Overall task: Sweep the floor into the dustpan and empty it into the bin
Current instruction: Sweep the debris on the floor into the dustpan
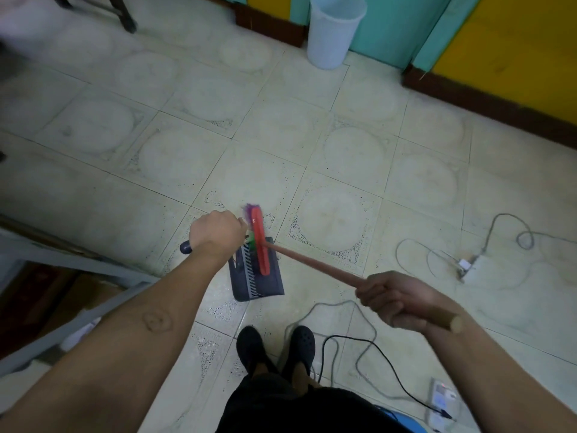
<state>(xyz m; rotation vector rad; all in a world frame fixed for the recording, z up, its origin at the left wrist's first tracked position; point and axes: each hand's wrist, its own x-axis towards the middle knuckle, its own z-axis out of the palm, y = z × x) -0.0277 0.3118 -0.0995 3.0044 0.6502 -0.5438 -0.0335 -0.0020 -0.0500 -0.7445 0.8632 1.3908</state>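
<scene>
Floor (pixel 281 135) tiled and pale, spreading out ahead of both sets of fingers. White bin (pixel 335 29) parked well beyond them, up by the wall. Broom (pixel 261 245) gripped near the handle's top end by the right hand (pixel 393 300), fingers clenched round it, red head resting over the dustpan (pixel 268 282). Left hand (pixel 217 232) fingers wrapped tight on the pan's dark handle, pan itself just below them. Looks like mid-sweep, brushing dirt in. Next up, probably: lift the pan level, carry it over, tip into the bin without spilling.
</scene>
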